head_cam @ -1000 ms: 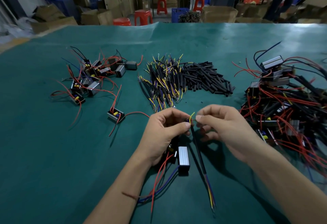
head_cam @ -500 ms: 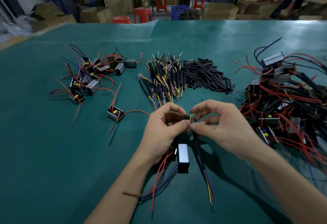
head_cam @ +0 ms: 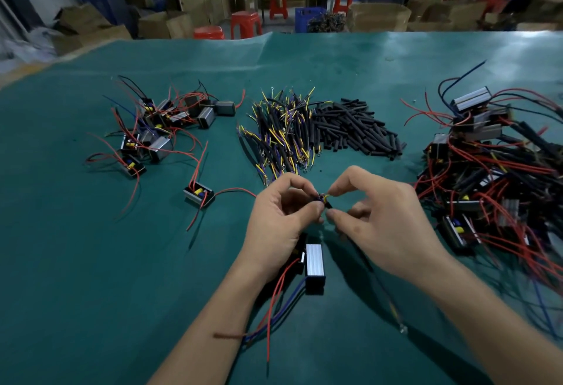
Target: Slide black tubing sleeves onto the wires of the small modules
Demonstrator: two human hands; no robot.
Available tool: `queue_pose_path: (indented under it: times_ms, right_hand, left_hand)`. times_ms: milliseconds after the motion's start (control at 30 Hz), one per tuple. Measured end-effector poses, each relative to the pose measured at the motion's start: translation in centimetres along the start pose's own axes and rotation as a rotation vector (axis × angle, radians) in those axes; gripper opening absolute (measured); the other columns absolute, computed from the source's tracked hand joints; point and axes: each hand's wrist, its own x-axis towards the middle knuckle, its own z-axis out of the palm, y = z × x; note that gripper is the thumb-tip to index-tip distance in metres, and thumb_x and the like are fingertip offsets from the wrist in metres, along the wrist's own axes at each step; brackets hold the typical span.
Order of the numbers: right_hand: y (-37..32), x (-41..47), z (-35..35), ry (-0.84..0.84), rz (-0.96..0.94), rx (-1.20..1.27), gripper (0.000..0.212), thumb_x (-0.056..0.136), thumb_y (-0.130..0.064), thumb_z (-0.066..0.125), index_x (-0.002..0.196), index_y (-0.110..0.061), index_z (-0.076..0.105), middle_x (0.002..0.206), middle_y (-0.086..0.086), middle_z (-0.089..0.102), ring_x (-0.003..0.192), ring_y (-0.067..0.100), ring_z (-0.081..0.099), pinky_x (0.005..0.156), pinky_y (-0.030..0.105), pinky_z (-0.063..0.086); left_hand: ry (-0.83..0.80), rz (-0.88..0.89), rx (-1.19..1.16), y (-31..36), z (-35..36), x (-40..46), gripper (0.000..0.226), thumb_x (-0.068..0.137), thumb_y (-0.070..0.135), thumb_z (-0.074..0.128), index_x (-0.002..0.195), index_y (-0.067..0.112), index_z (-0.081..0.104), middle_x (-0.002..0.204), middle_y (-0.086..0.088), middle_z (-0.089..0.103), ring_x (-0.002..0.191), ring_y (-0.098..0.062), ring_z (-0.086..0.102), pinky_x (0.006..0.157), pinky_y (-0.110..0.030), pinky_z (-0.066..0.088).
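At frame centre the left hand (head_cam: 281, 223) and right hand (head_cam: 385, 221) pinch the yellow and purple wire ends (head_cam: 323, 199) together between thumb and fingertips. A silver module (head_cam: 314, 264) lies just below on the green mat (head_cam: 91, 278). Loose black tubing sleeves (head_cam: 356, 129) are heaped above, upper centre.

No text, label, brand, number or sign can be read anywhere in the view. The small modules (head_cam: 314, 264) on the worktop (head_cam: 76, 263) show plain ribbed metal faces with no legible marking, and the cardboard boxes (head_cam: 377, 16) and blue crates (head_cam: 307, 17) at the back are too distant and blurred to show any print.
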Motion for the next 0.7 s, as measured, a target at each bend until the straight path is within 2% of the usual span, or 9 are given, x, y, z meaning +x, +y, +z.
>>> queue_pose_path:
  times_ms: [133,200,300,400,500,633,700]
  right_hand:
    - [0.4,0.6,-1.0,0.025,-0.009,0.003,0.022,0.082,-0.002,0.081,0.087,-0.018,0.068,0.084,-0.006,0.062,0.055,0.007,0.069,0.054,0.027,0.053]
    - [0.7,0.9,-1.9,0.005,0.037,0.044,0.02,0.081,-0.002,0.083,0.083,-0.018,0.072,0.077,-0.002,0.067,0.055,0.008,0.071,0.057,0.034,0.058]
    - [1.2,1.3,-3.4,-0.095,0.097,0.116,0.02,0.08,-0.003,0.084,0.076,-0.021,0.075,0.062,-0.002,0.072,0.052,0.014,0.071,0.055,0.028,0.056]
    - [1.5,1.5,-4.5,-0.166,0.127,0.175,0.021,0.078,-0.002,0.084,0.073,-0.022,0.078,0.058,0.005,0.071,0.05,0.018,0.07,0.053,0.017,0.049]
    - [1.6,1.6,-5.6,-0.246,0.149,0.192,0.021,0.077,-0.001,0.085,0.072,-0.021,0.079,0.059,0.006,0.072,0.051,0.019,0.07,0.053,0.018,0.051]
    - [1.7,1.6,-6.7,-0.348,0.18,0.202,0.019,0.075,0.002,0.085,0.073,-0.016,0.08,0.061,0.01,0.073,0.052,0.024,0.07,0.055,0.027,0.057]
    - [1.8,1.7,-7.1,-0.383,0.187,0.201,0.021,0.075,0.005,0.084,0.073,-0.016,0.08,0.062,0.009,0.073,0.053,0.023,0.071,0.056,0.028,0.057]
  left_hand:
    - [0.027,0.018,0.072,0.0,0.0,-0.2,0.014,0.074,0.009,0.076,0.082,0.019,0.07,0.085,-0.013,0.073,0.076,-0.016,0.064,0.075,-0.037,0.052]
    - [0.056,0.035,0.12,0.1,0.0,-0.4,0.014,0.073,0.012,0.078,0.084,0.02,0.076,0.091,-0.011,0.071,0.078,-0.013,0.064,0.074,-0.033,0.053]
    - [0.067,0.142,0.336,0.4,-0.1,-0.7,0.021,0.075,0.011,0.079,0.089,0.026,0.082,0.091,0.003,0.065,0.079,-0.006,0.061,0.067,-0.02,0.047]
    - [0.019,0.259,0.489,0.9,0.0,-1.1,0.023,0.078,0.009,0.079,0.095,0.023,0.082,0.086,0.009,0.068,0.084,-0.013,0.066,0.07,-0.025,0.051]
    - [-0.027,0.407,0.693,1.4,0.2,-1.4,0.023,0.079,0.008,0.08,0.099,0.02,0.082,0.086,0.007,0.07,0.084,-0.01,0.063,0.074,-0.026,0.05]
    - [-0.136,0.575,0.883,2.2,0.6,-1.4,0.018,0.078,0.008,0.079,0.095,0.014,0.08,0.084,0.003,0.074,0.079,-0.021,0.065,0.072,-0.035,0.052]
    - [-0.192,0.617,0.946,2.5,1.0,-1.4,0.018,0.077,0.007,0.078,0.094,0.013,0.079,0.083,0.002,0.074,0.076,-0.025,0.066,0.067,-0.038,0.055]
